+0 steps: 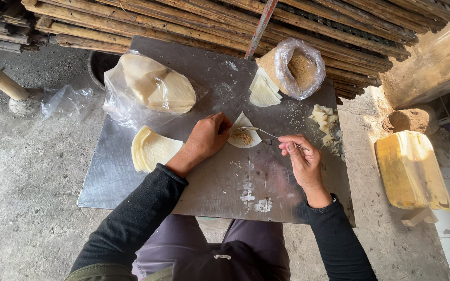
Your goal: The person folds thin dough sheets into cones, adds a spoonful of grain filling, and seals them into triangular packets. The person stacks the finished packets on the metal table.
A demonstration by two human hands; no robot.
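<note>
Right hand [302, 158] at four o'clock, fingers pinched on a thin spoon [266, 132]. Spoon lying long from right to left, bowl end pointing to nine o'clock, over a small wrapper [246, 136] mid-tabletop [220, 182]. Left hand [209, 136] just beside, fingers curled, pressing down the wrapper's left edge. Filling step, by the look of it: brown crumbs already there. Next, probably folding, gently. Farther, at one o'clock, a bag of crumbs [299, 67].

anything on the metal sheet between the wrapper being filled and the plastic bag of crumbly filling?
Head view: a small stack of cut wrappers lies between the wrapper being filled and the bag of filling, touching the bag; otherwise bare metal sheet.
</note>
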